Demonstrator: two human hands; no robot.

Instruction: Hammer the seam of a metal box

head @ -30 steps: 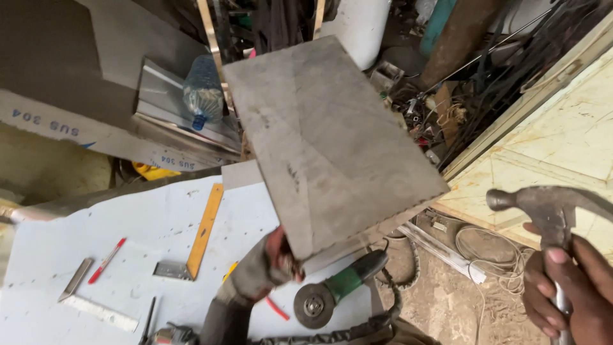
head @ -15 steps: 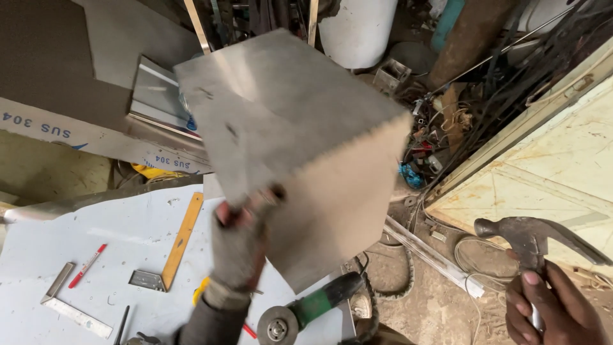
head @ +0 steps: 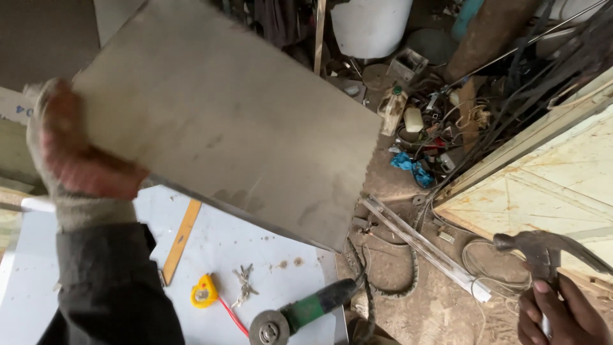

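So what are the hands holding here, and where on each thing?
The gloved left hand grips the grey metal sheet at its left edge. The bare right hand holds the claw hammer by its handle.

Left hand (head: 80,163), wearing a worn knit glove, is gripping the left edge of a large grey metal sheet (head: 223,121) and holding it tilted above the white table (head: 281,246). Right hand (head: 559,313), bare, is clutching a claw hammer (head: 549,249) low at the right. A yellow tape measure (head: 204,294), keys (head: 244,284) and a green angle grinder (head: 300,313) are lying near the table's front edge.
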